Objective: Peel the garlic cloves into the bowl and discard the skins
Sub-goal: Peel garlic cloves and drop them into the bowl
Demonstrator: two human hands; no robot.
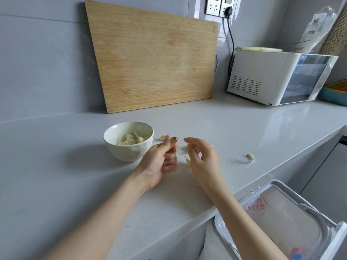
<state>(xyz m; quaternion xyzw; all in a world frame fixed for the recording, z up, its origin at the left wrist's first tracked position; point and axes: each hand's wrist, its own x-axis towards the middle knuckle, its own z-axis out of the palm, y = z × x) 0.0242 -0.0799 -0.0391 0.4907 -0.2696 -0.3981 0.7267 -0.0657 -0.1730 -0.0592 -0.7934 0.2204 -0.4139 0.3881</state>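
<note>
- The grey counter (216,119) is wide open on the left and in the near middle. Its front edge runs at a slant from far right down to the near centre.
- Just past that edge, near right, sits the open bin (277,186), lined with a clear bag. It is lower than the counter.
- The left hand (159,162) is up over the counter, just right of the bowl (112,133). Thumb and curled fingers pinch a garlic clove (173,140), and its brownish tip pokes out above the fingertips.
- The right hand (203,158) hovers just beside it, a small gap away from the clove. Its fingers are relaxed, loosely curled and spread apart.
- A pale scrap of skin (187,160) shows right under the right hand's fingers. I cannot tell whether they touch it.
- Several peeled cloves (131,140) lie in the white bowl, which stands on the counter left of both hands.
- Another garlic piece (161,137) lies on the counter just behind the left hand, beside the bowl.
- A loose clove (250,157), skin on, lies alone to the right, near the front edge and well apart from the hands.
- At the far side, a wooden cutting board (154,59) leans on the wall behind the bowl.
- At far right stands a white appliance (262,76), its black cord (231,40) running up to the wall socket (221,5).
</note>
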